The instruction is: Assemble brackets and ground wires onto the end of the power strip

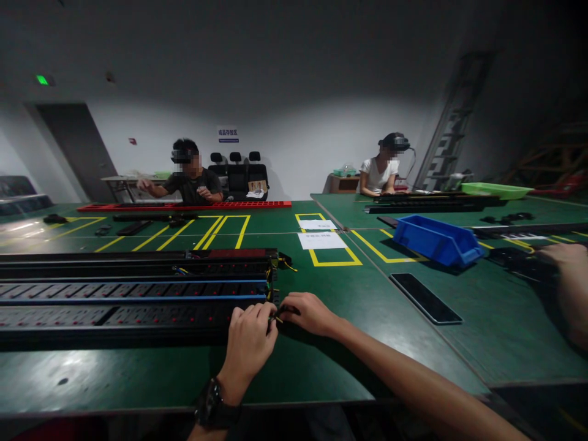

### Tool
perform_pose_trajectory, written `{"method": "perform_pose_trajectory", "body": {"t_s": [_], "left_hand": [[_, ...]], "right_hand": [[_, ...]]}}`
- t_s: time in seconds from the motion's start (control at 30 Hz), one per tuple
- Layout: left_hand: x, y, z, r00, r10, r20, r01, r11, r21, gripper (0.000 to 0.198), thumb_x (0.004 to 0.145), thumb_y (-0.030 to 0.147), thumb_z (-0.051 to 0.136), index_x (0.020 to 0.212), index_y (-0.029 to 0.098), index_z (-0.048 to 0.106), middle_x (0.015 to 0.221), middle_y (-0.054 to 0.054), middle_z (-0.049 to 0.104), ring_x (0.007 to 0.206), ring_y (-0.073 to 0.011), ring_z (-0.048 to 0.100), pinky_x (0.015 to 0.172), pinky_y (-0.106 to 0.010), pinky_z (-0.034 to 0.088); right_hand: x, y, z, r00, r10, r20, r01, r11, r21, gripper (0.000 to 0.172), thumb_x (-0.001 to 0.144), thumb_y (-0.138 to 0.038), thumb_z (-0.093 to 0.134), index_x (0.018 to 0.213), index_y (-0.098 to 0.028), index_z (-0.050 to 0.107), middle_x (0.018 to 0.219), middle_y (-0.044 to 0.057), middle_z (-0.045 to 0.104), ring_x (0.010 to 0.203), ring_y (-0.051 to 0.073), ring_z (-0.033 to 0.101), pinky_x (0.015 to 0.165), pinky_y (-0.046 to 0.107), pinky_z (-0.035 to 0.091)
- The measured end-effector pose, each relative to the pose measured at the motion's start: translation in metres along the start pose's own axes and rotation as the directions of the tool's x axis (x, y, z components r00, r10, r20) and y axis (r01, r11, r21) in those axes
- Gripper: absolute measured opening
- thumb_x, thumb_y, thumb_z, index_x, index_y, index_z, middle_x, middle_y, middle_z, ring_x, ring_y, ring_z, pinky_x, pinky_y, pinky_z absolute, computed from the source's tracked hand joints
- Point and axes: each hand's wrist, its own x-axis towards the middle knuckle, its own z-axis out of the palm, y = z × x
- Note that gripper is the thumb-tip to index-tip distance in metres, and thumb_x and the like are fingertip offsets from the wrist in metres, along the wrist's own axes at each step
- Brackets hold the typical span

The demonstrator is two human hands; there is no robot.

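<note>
In the head view, the left hand (252, 340) and the right hand (309, 313) meet at the right end of the nearest black strip (169, 317), which lies lengthwise on the green table (331, 367). The left grip is narrow, its fingertips gathered beside a short yellow wire (278, 319); whether they clamp the wire cannot be told. The right grip is also narrow, thumb and forefinger closed around a small dark piece (290, 310) just beside that wire. A black watch (212, 401) is fastened around the left wrist. Directly behind the nearest strip lies a second strip with blue edges (138, 291), parallel to it. Right of the hands, a phone (425, 298) lies flat, screen up. Beyond it stands a blue bin (425, 245), upright. Two white sheets (323, 241) lie near a yellow tape outline (337, 264). At the right edge, a co-worker's hand (567, 260) is near dark parts. Across the table, two seated co-workers are positioned, one behind a long red rack (229, 205), the other behind black bars (418, 204).
</note>
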Motion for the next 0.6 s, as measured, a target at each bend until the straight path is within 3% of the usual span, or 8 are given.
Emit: {"method": "perform_pose_trajectory", "body": {"t_s": [0.6], "left_hand": [[0.0002, -0.0016, 0.0014, 1.0, 0.024, -0.02, -0.024, 0.999, 0.027, 0.012, 0.091, 0.017, 0.053, 0.098, 0.024, 0.06, 0.092, 0.0, 0.069, 0.088, -0.0194, 0.062, 0.078, -0.036, 0.031]], "right_hand": [[0.0015, -0.0022, -0.0004, 0.999, 0.039, 0.017, -0.038, 0.999, -0.021, 0.006, 0.087, -0.025, 0.071, 0.09, -0.021, 0.071, 0.08, 0.0, 0.064, 0.07, 0.012, 0.055, 0.063, 0.022, 0.033]]}}
